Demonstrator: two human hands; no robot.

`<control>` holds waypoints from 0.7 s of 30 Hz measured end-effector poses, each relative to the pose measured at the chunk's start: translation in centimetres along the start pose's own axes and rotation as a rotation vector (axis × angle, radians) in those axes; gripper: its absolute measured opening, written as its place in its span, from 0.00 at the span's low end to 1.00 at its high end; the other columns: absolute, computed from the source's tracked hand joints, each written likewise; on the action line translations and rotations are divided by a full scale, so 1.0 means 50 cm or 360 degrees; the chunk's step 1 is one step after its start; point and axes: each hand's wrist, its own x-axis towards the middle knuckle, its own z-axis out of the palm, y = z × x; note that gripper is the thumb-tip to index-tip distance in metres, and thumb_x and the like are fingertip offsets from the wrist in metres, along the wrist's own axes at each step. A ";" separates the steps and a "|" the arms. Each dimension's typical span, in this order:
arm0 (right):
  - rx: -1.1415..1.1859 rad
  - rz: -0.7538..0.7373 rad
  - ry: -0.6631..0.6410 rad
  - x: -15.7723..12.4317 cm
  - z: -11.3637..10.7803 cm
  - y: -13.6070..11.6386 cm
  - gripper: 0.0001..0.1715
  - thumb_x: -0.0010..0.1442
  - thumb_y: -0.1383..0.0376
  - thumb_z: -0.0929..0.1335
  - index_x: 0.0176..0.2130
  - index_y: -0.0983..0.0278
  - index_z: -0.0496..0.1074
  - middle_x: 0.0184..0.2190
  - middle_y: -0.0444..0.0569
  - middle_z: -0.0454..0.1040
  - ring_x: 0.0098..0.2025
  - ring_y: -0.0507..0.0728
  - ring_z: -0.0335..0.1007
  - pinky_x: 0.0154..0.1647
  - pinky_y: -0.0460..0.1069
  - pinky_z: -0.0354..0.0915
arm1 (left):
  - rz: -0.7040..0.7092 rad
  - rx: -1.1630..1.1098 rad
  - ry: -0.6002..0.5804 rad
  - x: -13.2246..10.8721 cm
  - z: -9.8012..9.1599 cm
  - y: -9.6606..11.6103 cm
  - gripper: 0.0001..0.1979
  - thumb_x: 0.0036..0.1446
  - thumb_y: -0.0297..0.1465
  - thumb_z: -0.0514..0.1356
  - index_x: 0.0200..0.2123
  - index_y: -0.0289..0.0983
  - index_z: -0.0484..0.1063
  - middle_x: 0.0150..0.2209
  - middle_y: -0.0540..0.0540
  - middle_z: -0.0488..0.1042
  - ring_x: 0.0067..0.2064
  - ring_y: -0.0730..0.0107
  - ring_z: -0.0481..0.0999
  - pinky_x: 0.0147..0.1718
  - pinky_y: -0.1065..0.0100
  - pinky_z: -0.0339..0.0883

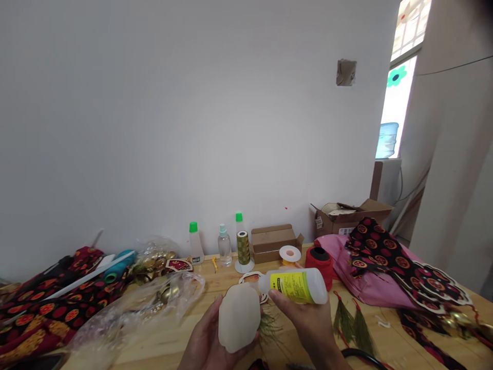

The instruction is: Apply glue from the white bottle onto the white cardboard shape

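Observation:
My left hand [205, 336] is closed around a cream-coloured flat piece with a scalloped edge [239, 318], its plain face turned up toward me. In my right hand [308, 321] lies a translucent plastic squeeze bottle with a yellow-green label [295, 286], tipped onto its side. The bottle's narrow end points left, just above the upper right edge of the scalloped piece. Whether its tip touches the piece I cannot tell. Green tassel threads [271, 326] stick out between the piece and my right hand. Behind them lies a patterned piece with a white rim [250, 277], partly covered.
Along the wall stand a green-capped bottle [196, 244], a clear bottle [224, 246], a thread cone [243, 249] and a small cardboard box [271, 241]. A red spool [319, 264] and green tassels [362, 329] are to the right. Plastic bags [142, 313] and patterned fabric [73, 308] lie left.

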 end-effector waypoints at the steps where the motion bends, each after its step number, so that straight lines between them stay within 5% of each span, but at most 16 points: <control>1: 0.0008 -0.0011 -0.0026 -0.002 0.002 0.002 0.19 0.35 0.64 0.73 0.31 0.68 0.71 0.25 0.50 0.77 0.27 0.58 0.73 0.28 0.50 0.72 | -0.0007 -0.0007 -0.0002 0.000 0.002 -0.001 0.14 0.52 0.36 0.52 0.36 0.35 0.71 0.38 0.39 0.75 0.43 0.52 0.71 0.37 0.54 0.64; 7: 0.0092 -0.0027 0.0005 -0.011 0.010 0.005 0.27 0.34 0.65 0.74 0.37 0.67 0.69 0.27 0.48 0.76 0.30 0.57 0.73 0.33 0.48 0.71 | -0.0008 -0.0042 0.0040 0.006 -0.004 -0.003 0.11 0.51 0.35 0.53 0.36 0.36 0.68 0.34 0.42 0.77 0.37 0.56 0.74 0.36 0.54 0.64; 14: -0.0037 0.0078 0.0009 0.002 -0.005 0.001 0.17 0.34 0.66 0.74 0.28 0.68 0.70 0.26 0.50 0.77 0.29 0.58 0.73 0.31 0.49 0.71 | 0.0054 0.0004 0.0105 -0.001 0.007 0.004 0.17 0.50 0.36 0.54 0.43 0.34 0.61 0.39 0.36 0.74 0.45 0.48 0.70 0.39 0.52 0.61; 21: 0.0024 -0.0053 -0.0109 -0.006 0.001 0.001 0.29 0.36 0.66 0.73 0.40 0.68 0.67 0.28 0.48 0.74 0.30 0.57 0.72 0.32 0.49 0.71 | 0.0015 -0.0035 0.0069 0.005 0.004 0.003 0.12 0.50 0.34 0.54 0.37 0.35 0.68 0.37 0.39 0.76 0.42 0.50 0.72 0.38 0.52 0.62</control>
